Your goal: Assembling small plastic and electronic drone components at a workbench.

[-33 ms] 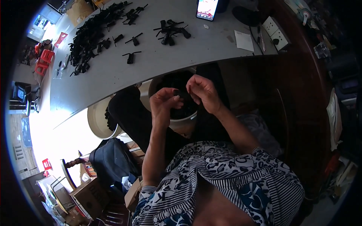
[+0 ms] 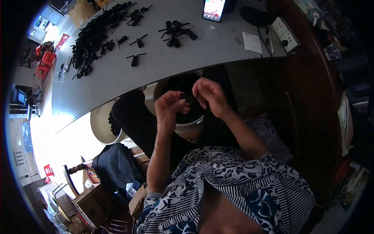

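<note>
Item one: a small black part (image 2: 187,97), which I see pinched between both hands above my lap, just below the near edge of the table (image 2: 163,66). The left hand (image 2: 168,111) has its grip closed narrowly on the left end of the part, fingers curled in. The right hand (image 2: 210,95) has its grip closed on the right end, thumb and fingertips meeting over it. The part's exact shape I cannot make out.

Item two: a round white bucket (image 2: 191,123) directly beneath the hands, holding dark pieces. A second white bucket (image 2: 102,126) stands to its left, partly behind a dark trouser leg (image 2: 136,121).

Item three: on the table, a long heap of black parts (image 2: 95,37) at far left, a smaller cluster of black parts (image 2: 177,33) near the middle, and single pieces lying apart between them.

Item four: a lit phone (image 2: 214,8) at the table's far edge, a white paper slip (image 2: 251,42) and a white socket strip (image 2: 286,37) to the right.

Item five: cardboard boxes (image 2: 91,201) on the floor, lower left.
</note>
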The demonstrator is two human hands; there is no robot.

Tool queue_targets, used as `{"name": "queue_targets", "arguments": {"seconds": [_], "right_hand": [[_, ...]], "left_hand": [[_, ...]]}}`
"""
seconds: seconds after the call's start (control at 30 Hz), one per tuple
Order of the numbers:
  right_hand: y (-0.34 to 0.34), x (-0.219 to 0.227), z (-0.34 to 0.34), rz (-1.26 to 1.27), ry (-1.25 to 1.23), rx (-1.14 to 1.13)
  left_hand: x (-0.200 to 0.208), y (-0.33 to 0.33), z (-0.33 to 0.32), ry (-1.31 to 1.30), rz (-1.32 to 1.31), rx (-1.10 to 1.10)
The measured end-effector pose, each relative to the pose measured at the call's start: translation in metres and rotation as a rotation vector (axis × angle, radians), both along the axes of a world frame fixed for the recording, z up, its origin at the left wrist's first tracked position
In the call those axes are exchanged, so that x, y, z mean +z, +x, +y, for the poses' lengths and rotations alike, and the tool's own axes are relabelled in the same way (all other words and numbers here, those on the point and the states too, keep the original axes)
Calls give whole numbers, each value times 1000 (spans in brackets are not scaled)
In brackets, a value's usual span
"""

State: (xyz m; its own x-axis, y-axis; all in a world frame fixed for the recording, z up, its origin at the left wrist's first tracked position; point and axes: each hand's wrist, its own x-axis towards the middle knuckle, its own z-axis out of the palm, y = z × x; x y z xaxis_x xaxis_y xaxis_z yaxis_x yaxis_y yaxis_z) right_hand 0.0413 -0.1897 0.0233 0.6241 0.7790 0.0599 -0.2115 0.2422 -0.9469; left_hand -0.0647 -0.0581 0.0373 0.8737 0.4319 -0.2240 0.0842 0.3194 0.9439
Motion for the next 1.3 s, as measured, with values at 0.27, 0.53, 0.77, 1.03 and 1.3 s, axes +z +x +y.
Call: {"name": "queue_targets", "arguments": {"seconds": [0.27, 0.53, 0.77, 1.03, 1.3], "right_hand": [[3, 11, -1, -7, -119, 56], [1, -12, 13, -482, -135, -180], [-4, -10, 17, -332, -155, -176], [-13, -6, 26, -196, -113, -199], [-10, -5, 30, -76, -67, -114]], "left_hand": [[5, 5, -9, 55, -15, -2], [-2, 8, -15, 218, -47, 75], [-5, 10, -16, 231, -27, 105], [-3, 12, -24, 473, -25, 185], [-5, 8, -25, 997, -111, 257]]}}
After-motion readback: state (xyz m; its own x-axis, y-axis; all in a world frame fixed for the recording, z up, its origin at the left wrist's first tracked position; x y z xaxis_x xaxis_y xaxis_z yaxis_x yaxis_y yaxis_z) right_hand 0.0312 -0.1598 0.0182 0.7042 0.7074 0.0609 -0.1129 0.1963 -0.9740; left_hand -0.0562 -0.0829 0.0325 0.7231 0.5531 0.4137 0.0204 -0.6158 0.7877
